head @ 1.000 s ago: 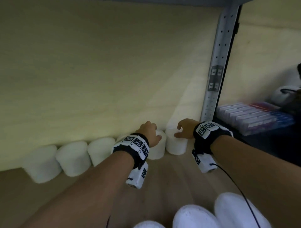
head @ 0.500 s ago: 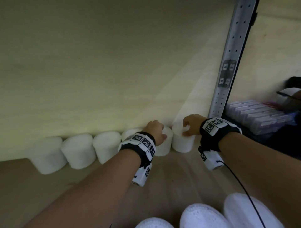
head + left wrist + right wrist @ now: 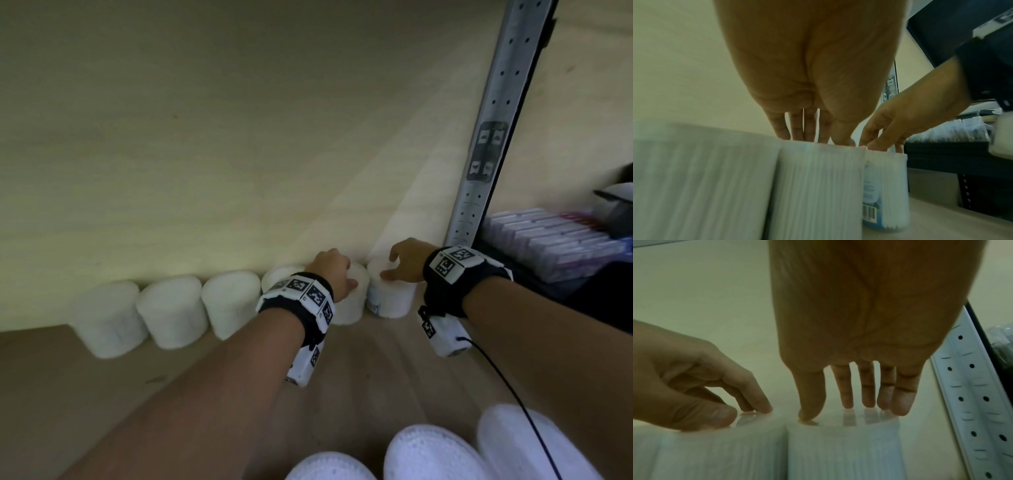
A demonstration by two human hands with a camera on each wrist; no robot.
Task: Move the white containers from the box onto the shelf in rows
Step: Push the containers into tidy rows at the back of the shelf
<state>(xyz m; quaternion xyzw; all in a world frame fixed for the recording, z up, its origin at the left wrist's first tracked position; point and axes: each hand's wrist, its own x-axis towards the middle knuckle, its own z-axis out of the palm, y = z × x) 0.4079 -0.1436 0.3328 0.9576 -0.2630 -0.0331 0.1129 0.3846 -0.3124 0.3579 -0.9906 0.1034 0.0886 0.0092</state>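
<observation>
Several white ribbed containers stand in a row along the back wall of the wooden shelf [image 3: 68, 394]. My left hand [image 3: 330, 274] rests its fingertips on the lid of the second container from the right [image 3: 352, 305], seen close in the left wrist view [image 3: 818, 186]. My right hand [image 3: 406, 263] touches the top of the rightmost container [image 3: 390, 301], which carries a blue label with a barcode [image 3: 869, 211]. In the right wrist view its fingers [image 3: 900, 402] reach straight down onto that lid [image 3: 849, 426]. The two containers stand side by side, touching.
A perforated metal upright [image 3: 489, 137] rises just right of the row. Beyond it lie stacked flat packs [image 3: 548, 240]. Three more white containers [image 3: 428, 452] show at the bottom edge. In front of the row is bare shelf board.
Both hands stay on the two rightmost containers. The view has shifted slightly, and the right hand's fingers sit a little further over the lid.
</observation>
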